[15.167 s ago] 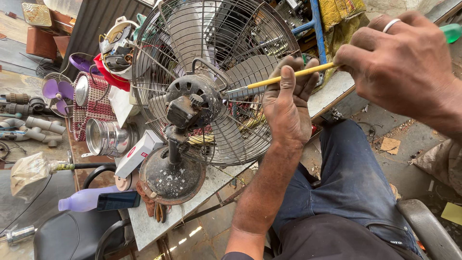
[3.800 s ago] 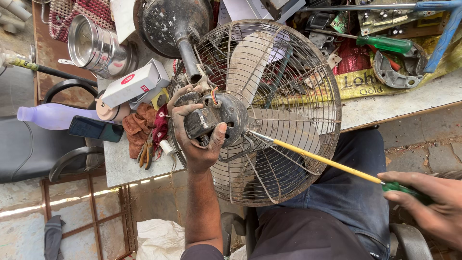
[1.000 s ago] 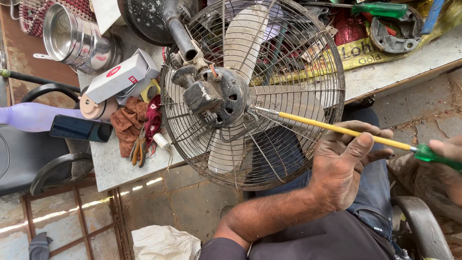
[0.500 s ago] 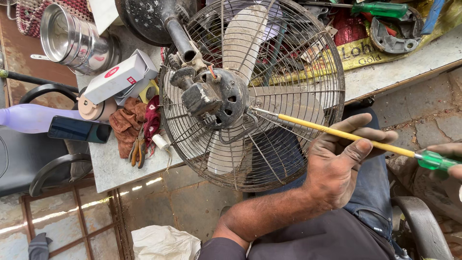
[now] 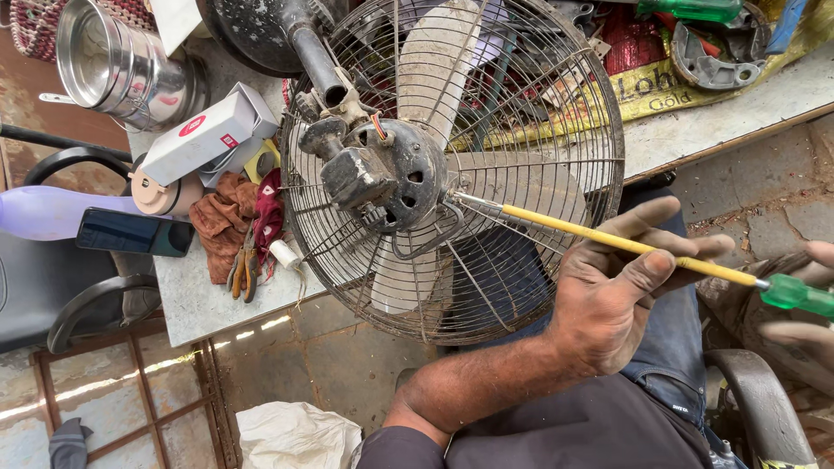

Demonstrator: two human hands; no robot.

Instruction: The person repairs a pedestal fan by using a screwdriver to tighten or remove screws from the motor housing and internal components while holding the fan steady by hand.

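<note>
A dusty metal fan with a wire cage lies tilted against the workbench, its dark motor housing facing me. A long screwdriver with a yellow shaft runs from the motor's right side out to a green handle. My left hand pinches the shaft between thumb and fingers, just outside the cage. My right hand is at the right edge of the view, wrapped around the green handle and partly cut off.
On the grey workbench lie a steel container, a white box, a red rag and pliers. A phone rests on a purple bottle. A chair arm curves at lower right.
My left hand left the motor housing and moved right onto the yellow shaft. In the last second both hands and the screwdriver have barely shifted.
</note>
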